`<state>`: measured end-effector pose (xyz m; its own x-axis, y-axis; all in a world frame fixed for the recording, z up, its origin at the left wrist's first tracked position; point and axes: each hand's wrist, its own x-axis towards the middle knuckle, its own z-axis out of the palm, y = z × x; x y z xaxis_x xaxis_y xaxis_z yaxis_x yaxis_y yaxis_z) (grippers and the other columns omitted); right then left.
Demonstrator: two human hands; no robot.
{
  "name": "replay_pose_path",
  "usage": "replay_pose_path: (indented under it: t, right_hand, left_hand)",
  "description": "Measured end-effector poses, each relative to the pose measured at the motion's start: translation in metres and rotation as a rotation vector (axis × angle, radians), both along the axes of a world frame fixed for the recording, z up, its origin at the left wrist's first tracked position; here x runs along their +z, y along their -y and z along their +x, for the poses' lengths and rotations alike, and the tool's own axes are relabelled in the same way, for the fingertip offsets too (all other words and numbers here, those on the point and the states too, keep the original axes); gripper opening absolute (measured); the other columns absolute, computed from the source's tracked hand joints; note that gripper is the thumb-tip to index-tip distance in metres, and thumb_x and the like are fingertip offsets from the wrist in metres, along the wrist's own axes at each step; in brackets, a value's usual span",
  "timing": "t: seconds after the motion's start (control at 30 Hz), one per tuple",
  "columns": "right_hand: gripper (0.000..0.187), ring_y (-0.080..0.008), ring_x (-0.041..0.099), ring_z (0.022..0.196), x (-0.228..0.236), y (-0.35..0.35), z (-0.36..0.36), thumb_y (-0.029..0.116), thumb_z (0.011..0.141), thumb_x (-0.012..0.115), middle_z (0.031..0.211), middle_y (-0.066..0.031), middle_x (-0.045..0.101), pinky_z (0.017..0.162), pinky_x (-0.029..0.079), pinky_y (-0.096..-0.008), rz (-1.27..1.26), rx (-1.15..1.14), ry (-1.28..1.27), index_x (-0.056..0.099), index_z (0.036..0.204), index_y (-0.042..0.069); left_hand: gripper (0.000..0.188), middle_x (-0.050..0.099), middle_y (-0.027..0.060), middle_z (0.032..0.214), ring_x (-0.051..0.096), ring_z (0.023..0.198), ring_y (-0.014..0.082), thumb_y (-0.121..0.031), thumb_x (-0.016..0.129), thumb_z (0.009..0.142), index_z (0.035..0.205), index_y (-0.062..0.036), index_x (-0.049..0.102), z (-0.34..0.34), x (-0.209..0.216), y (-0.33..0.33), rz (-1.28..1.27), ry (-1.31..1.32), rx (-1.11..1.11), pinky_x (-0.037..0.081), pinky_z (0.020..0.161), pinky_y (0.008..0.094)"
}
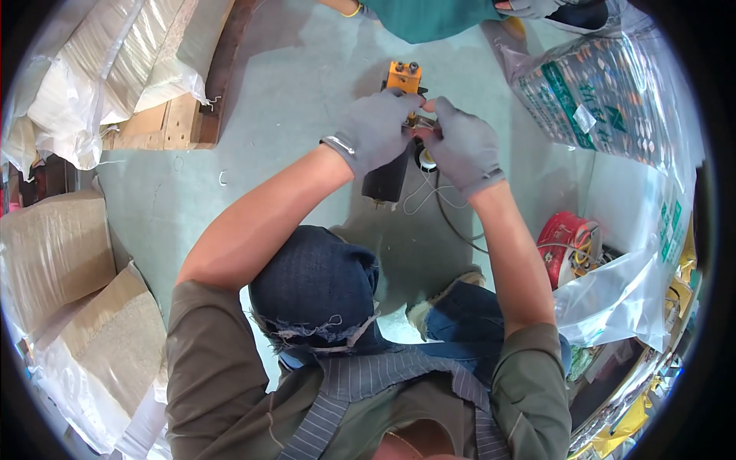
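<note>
A yellow and black corded machine, which looks like a hand-held bag-sewing machine, stands or lies on the grey floor in front of me. My left hand, in a grey glove with bare fingertips, reaches over its middle and grips near a small metal part. From the other side my right hand, gloved alike, bends its fingers in a pinch at the same spot. What lies between those fingertips is too small to make out. Just below my right fingers sits a small white thread spool, with loose white thread looping beside it.
A dark cord curves toward my right knee. Wrapped stacks rest on a wooden pallet at left, with brown bundles nearer. Right stand a plastic-wrapped bundle and a red reel. Ahead is another person in green.
</note>
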<state>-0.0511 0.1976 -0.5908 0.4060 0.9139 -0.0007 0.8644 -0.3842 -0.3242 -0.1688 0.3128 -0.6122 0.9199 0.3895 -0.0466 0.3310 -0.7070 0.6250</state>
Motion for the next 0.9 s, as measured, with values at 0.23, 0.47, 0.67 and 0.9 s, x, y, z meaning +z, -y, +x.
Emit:
replay_pose_path:
  t: [0.23, 0.47, 0.67, 0.9]
  right_hand:
    - [0.042, -0.0341, 0.062, 0.071, -0.006, 0.005, 0.003, 0.010, 0.082, 0.055, 0.072, -0.0131, 0.063, 0.065, 0.047, -0.0430, 0.028, -0.017, -0.156, 0.043, 0.121, 0.001]
    - [0.055, -0.0335, 0.063, 0.072, -0.008, 0.001, 0.007, 0.003, 0.081, 0.047, 0.077, -0.0160, 0.065, 0.070, 0.048, -0.0406, 0.043, -0.048, -0.344, 0.032, 0.134, -0.005]
    - [0.055, -0.0220, 0.065, 0.068, -0.005, 0.001, 0.011, 0.003, 0.083, 0.044, 0.077, -0.0148, 0.066, 0.066, 0.049, -0.0326, 0.096, -0.102, -0.546, 0.031, 0.135, -0.007]
    - [0.039, -0.0092, 0.058, 0.057, 0.035, 0.013, 0.026, 0.015, 0.087, 0.056, 0.084, -0.0072, 0.066, 0.050, 0.044, -0.0233, 0.192, -0.390, -0.867, 0.051, 0.123, 0.000]
  left_hand:
    - [0.037, 0.062, 0.0143, 0.100, 0.062, 0.087, 0.0319, -0.018, 0.062, 0.078, 0.114, -0.0108, 0.059, -0.001, 0.001, -0.004, -0.050, -0.010, 0.037, 0.050, 0.075, 0.0425]
    - [0.017, 0.060, 0.0074, 0.090, 0.062, 0.080, 0.0296, -0.017, 0.062, 0.076, 0.093, -0.0122, 0.063, 0.002, -0.006, -0.002, 0.101, 0.178, -0.048, 0.050, 0.067, 0.0408]
    - [0.011, 0.059, 0.0034, 0.086, 0.061, 0.075, 0.0262, -0.014, 0.065, 0.072, 0.083, -0.0117, 0.064, 0.009, -0.013, -0.005, 0.216, 0.294, -0.112, 0.050, 0.064, 0.0372]
    - [0.006, 0.060, 0.0055, 0.086, 0.060, 0.076, 0.0296, -0.014, 0.061, 0.075, 0.080, -0.0112, 0.062, 0.002, -0.018, -0.003, 0.106, 0.311, -0.069, 0.049, 0.064, 0.0394]
